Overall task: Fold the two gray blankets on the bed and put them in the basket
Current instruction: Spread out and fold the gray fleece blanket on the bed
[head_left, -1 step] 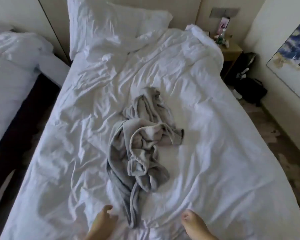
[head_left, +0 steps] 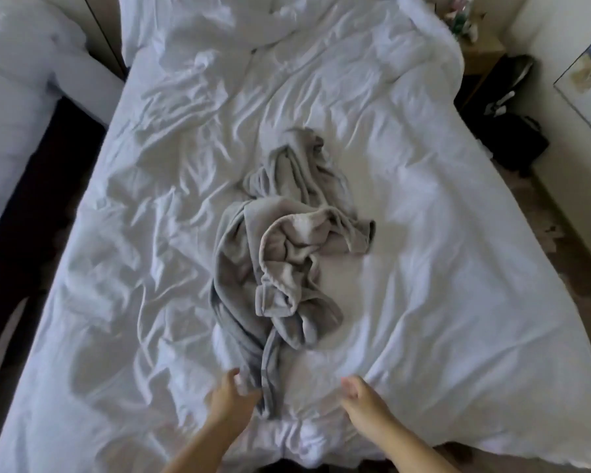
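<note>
Gray fleecy blankets (head_left: 287, 254) lie crumpled; left hand (head_left: 231, 397) touches them, right hand (head_left: 364, 399) loosely curled.

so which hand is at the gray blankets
The left hand: its fingers meet the near tail of the gray blankets. The right hand is apart, over the white bedcover.

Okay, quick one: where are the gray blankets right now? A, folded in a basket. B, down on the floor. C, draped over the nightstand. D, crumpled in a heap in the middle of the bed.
D: the gray blankets lie in a crumpled, unfolded heap on the white bedding around the middle of the bed, and no basket shows in this view.
</note>
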`<state>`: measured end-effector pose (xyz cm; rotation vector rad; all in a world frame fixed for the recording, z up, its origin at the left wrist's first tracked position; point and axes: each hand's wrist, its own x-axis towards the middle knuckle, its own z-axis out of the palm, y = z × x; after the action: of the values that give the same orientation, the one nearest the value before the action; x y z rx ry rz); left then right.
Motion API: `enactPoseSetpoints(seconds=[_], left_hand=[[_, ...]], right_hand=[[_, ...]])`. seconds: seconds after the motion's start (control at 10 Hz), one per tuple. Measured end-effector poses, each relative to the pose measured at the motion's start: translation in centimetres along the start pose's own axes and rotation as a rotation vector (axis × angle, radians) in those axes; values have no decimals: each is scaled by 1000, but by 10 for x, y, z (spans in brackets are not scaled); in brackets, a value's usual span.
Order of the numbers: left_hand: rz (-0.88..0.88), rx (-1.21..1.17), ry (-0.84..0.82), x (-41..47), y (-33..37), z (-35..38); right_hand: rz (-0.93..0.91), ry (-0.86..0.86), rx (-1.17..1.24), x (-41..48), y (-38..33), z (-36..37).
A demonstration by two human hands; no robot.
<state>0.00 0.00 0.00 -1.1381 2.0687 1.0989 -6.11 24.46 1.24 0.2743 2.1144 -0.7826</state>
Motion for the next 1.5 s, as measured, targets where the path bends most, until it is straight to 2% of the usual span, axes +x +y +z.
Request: enactPoseSetpoints(seconds=[0.1,0.2,0.3,0.4,0.5,0.6,0.7,0.8,0.9,1.0,1.1,1.2,1.3,1.4,1.5], left_hand=[[-16,-103,-56,15,12,15],[5,-176,-105,28,10,19],[53,-129,-137,36,7,15],[14,-161,-136,36,6,-1],[-27,-244,-102,28,10,-29],[-64,-267,-17,16,36,-69],[-52,-517,-55,5,102,-125],[251,-630,229,-22,198,-214],[537,-747,659,-70,272,-310],[641,-838,824,-99,296,-349],[510,-631,625,-93,286,-312],[270,-43,-2,-83,258,-239],[10,679,-537,-76,232,-175],[-78,710,-452,-67,228,-148],[18,197,94,-60,235,-138]], right_hand=[[-2,41,152,27,-20,17],[25,205,245,51,-33,19],[-1,437,199,71,-50,13],[-19,384,261,88,-74,-5],[59,83,412,88,-102,-16],[101,-89,68,61,-122,-21],[53,-25,-228,26,-157,-64],[-156,447,-185,-8,-221,-175],[-373,1013,302,-64,-286,-307],[-609,1367,535,-106,-295,-391],[-536,1227,376,-86,-252,-399],[-222,517,176,-41,-187,-355],[138,-67,-346,-7,-119,-318],[186,-201,-746,9,-84,-316],[260,2,-459,23,-75,-332]])
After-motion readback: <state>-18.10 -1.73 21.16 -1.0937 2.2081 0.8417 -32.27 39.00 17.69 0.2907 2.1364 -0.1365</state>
